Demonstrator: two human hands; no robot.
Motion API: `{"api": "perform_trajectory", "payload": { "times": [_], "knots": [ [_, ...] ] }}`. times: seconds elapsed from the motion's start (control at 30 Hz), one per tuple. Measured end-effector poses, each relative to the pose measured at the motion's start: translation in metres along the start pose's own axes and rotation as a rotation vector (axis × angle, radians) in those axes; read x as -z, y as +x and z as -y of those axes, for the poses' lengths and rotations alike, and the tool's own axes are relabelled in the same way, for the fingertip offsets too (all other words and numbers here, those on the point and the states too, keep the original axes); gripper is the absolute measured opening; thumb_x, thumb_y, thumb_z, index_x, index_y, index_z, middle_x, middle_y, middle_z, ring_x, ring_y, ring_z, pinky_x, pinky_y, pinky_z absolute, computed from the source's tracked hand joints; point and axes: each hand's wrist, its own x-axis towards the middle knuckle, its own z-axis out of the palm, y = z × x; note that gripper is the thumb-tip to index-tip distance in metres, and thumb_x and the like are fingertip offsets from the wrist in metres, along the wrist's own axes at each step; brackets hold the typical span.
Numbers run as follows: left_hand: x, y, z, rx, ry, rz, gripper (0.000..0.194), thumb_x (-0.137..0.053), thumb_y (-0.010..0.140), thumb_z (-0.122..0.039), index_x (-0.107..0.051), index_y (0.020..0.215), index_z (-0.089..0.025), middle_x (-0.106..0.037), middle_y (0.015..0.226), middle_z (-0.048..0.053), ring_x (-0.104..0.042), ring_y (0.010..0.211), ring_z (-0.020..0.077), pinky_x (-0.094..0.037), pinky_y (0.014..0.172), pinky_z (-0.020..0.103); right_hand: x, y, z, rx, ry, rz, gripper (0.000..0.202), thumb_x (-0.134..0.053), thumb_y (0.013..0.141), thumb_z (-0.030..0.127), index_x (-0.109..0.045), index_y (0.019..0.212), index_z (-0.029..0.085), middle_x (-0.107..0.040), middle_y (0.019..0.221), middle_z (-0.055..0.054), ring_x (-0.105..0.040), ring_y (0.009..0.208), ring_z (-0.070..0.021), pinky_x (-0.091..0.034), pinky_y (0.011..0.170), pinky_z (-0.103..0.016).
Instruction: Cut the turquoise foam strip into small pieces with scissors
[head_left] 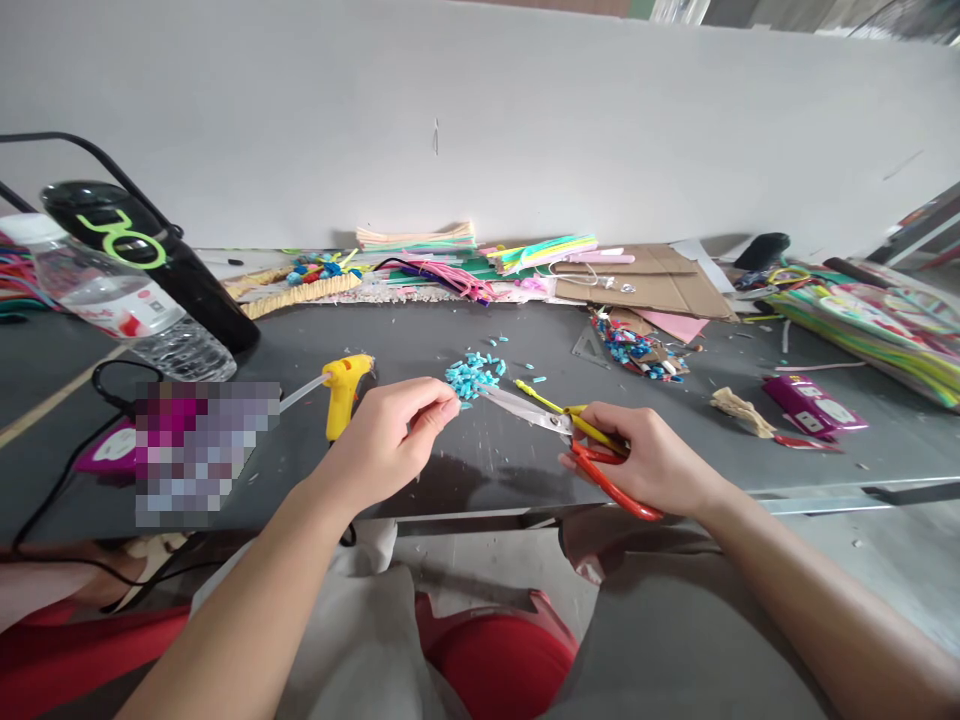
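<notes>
My right hand (649,455) grips a pair of scissors (555,420) with red handles, and its blades point left, slightly parted. A yellow strip (536,395) runs alongside the blades, and more yellow shows at my right fingers. The blade tips reach a pile of short light-blue pieces (469,374), with a few more scattered behind it. Just in front of this pile, my left hand (397,435) is closed in a pinch, thumb against forefinger. A bit of light blue shows at its fingertips, but what it holds is too small to make out.
Left stand a yellow glue gun (345,390), a water bottle (127,300) and a black flask (172,270). Bundles of pipe cleaners (540,252) and cardboard (645,275) line the back. A purple packet (814,405) and colourful scraps (641,345) lie right. A red stool (502,660) is below.
</notes>
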Motion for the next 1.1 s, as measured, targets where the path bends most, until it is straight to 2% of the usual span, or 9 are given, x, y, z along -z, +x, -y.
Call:
{"api": "perform_trajectory", "payload": {
  "times": [0.2,0.5,1.1],
  "knots": [
    [-0.001,-0.0004,0.002,-0.001,-0.008,0.005,0.026,-0.048,0.101,-0.032,-0.061,0.081,-0.02,-0.062,0.073,-0.001,-0.055,0.069,0.0139,-0.04,0.062,0.026,0.0003,-0.0001,0.0017,0.025,-0.051,0.017,0.034,-0.066,0.085,0.042,-0.043,0.072,0.021,-0.033,0.065,0.006,-0.026,0.065,-0.0125,-0.027,0.056,-0.024],
    [-0.0005,-0.0005,0.0035,0.026,-0.074,0.04,0.026,-0.045,0.102,-0.033,-0.057,0.084,-0.02,-0.06,0.074,-0.001,-0.056,0.072,0.0138,-0.042,0.066,0.026,0.0001,-0.0006,-0.0015,0.018,-0.081,0.01,0.023,-0.066,0.082,0.036,-0.048,0.077,0.021,-0.035,0.066,0.006,-0.026,0.065,-0.0128,-0.028,0.056,-0.024],
    [-0.0001,-0.0009,0.0028,0.055,-0.084,0.064,0.03,-0.041,0.103,-0.04,-0.05,0.082,-0.021,-0.056,0.075,-0.001,-0.053,0.07,0.0145,-0.04,0.064,0.027,0.0002,0.0006,0.0009,0.054,-0.094,-0.019,0.031,-0.063,0.084,0.044,-0.045,0.072,0.021,-0.036,0.063,0.005,-0.027,0.063,-0.0128,-0.028,0.055,-0.024]
  ]
}}
